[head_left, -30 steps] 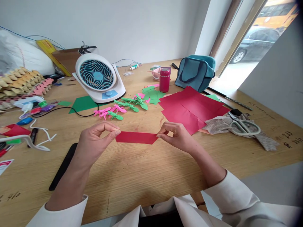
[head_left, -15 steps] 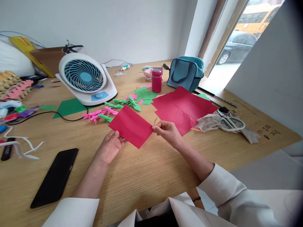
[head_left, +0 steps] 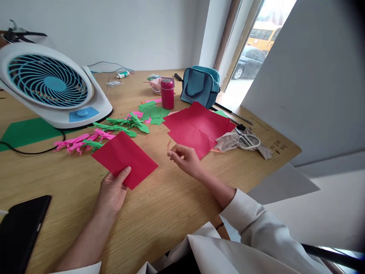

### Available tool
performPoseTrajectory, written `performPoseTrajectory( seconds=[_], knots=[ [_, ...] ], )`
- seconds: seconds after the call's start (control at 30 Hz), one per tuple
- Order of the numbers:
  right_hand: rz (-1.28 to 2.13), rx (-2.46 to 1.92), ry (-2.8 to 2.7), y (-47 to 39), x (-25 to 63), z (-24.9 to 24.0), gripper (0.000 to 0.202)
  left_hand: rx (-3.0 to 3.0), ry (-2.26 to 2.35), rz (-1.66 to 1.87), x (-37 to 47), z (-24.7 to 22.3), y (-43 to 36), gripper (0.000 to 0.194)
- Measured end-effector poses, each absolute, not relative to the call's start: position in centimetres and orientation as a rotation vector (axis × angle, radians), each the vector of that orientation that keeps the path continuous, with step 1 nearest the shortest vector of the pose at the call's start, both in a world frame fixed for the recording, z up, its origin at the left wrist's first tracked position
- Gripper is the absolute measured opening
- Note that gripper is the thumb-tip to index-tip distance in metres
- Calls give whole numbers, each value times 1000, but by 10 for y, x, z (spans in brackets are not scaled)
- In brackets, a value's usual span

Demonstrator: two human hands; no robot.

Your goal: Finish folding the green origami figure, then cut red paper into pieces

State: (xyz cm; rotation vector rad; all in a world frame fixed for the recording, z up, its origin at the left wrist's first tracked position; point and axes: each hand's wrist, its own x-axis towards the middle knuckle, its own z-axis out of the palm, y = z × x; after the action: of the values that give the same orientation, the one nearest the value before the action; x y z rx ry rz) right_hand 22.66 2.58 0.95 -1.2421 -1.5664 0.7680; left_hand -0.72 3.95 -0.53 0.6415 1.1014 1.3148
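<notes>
take the red paper sheet as the middle of the clock, with twelve pointing away from you: it is over the wooden surface, held at its near edge by your left hand, whose fingers are clamped on it, thumb on the upper face and the others underneath. your right hand is at three, clear of the sheet's nearest corner; its fingers are curled, with thumb and forefinger tips close together, though you cannot tell from this view whether they touch. between nine and ten, just beside the sheet, lie pink folded paper pieces, and at twelve are green folded paper pieces. flat green paper slips lie at one, with a red flask upright just beyond them. a teal bag stands at two. between two and three, past your right hand, overlapping red sheets are spread flat, and near three the scissors lie on a crumpled cloth. a white fan stands between ten and eleven, a larger green sheet lies flat near ten, and a black phone is at eight, partly out of view.
</notes>
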Motion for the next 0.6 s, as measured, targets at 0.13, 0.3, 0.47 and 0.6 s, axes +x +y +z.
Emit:
performPoseTrajectory(
  seconds=[0.13,0.3,0.47,0.6],
  knots=[
    [449,-1386,-1577,14,272,14,22,598,1089,1340,-12,-2,38,35],
    [-171,-1844,-1594,-10,386,16,19,565,1056,1362,-12,1,37,37],
    [-256,-2455,-1366,-24,482,9,16,569,992,1330,-11,-3,36,36],
    [-78,-2680,-1307,-23,501,2,27,591,966,1298,-12,-5,34,43]
  ],
)
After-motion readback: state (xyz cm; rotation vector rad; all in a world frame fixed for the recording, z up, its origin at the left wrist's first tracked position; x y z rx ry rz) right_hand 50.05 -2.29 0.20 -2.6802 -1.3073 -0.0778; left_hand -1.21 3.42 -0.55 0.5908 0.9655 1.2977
